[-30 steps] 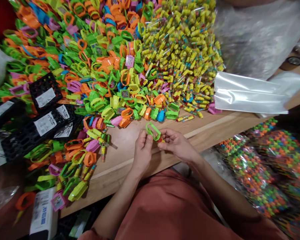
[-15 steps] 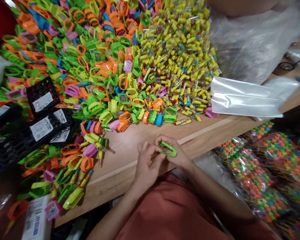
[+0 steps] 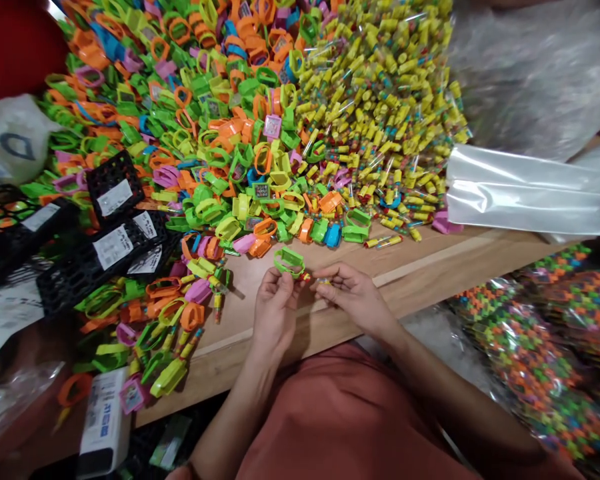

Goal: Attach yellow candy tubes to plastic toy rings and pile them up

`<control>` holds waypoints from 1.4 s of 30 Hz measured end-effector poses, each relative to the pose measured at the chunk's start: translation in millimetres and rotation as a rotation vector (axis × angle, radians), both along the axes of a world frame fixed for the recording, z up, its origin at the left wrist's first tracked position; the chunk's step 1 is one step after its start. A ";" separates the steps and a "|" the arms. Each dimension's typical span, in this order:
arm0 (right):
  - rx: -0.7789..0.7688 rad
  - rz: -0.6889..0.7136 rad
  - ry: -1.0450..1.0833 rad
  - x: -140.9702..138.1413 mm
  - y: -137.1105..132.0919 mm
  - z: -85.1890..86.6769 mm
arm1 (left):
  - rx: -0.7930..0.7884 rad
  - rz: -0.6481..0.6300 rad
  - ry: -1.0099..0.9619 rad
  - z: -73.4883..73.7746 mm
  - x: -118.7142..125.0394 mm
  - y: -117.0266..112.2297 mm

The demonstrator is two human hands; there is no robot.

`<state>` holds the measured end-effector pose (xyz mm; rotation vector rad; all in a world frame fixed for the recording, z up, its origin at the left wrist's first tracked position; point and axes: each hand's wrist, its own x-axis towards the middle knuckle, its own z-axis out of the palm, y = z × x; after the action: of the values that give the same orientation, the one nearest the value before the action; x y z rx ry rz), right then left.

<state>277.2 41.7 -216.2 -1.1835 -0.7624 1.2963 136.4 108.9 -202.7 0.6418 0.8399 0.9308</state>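
While the left grip (image 3: 275, 300) is pinching a green plastic band (image 3: 290, 253), the right grip (image 3: 354, 292) is pinching a blurred item (image 3: 324, 281).

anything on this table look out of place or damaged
One pink piece looks stray: it pokes out by the left end of the clear plastic sheets, at the edge of the yellow tubes, away from the heap of coloured bands. The green band in the left hand shows no obvious damage.

White glare on clear plastic (image 3: 520, 190), soft shadow beside the left hand (image 3: 276, 303), blurry outer edges.
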 end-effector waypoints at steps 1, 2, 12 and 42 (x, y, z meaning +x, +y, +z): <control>0.021 -0.028 -0.023 -1.5 -0.2 -1.9 | -0.013 -0.006 -0.007 -0.2 0.7 -1.5; 0.039 -0.052 -0.048 -2.8 -0.4 -3.1 | -0.022 -0.010 -0.011 -0.3 1.4 -2.8; 0.048 -0.120 -0.025 -14.0 -4.0 -3.2 | 0.029 0.105 0.011 2.8 6.9 -7.4; 0.118 -0.015 -0.238 -6.3 -19.8 19.0 | 0.521 0.043 0.300 6.9 -7.9 -16.1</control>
<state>270.9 21.9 -197.1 -1.2581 -0.9872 1.0945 128.5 92.8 -195.7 1.2415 0.8805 1.1202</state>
